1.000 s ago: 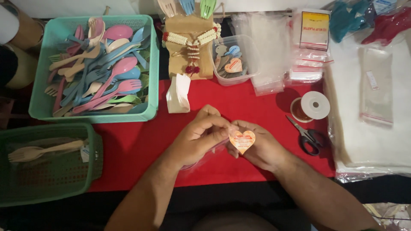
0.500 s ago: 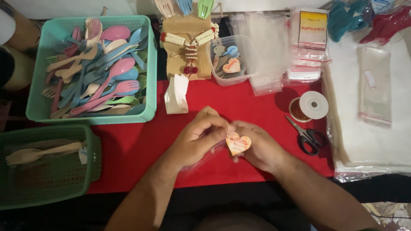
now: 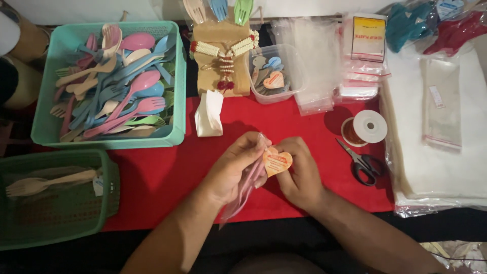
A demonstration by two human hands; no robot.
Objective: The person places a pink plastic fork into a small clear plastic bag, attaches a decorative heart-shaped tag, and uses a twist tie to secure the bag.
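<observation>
A heart-shaped tag [image 3: 277, 162] is pinched by the right hand [image 3: 299, 172]; the clear sleeve [image 3: 243, 190], grasped by the left hand [image 3: 236, 167], should be kept taut.

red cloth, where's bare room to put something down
Bare red cloth lies between the teal basket, the green basket and the left hand. A smaller patch sits between the right hand and the scissors. The back row is crowded.

My 2 forearms angle in from below; my left hand [image 3: 237, 167] and right hand [image 3: 299, 172] meet at centre, fingers curled, fingertips pinched together.
</observation>
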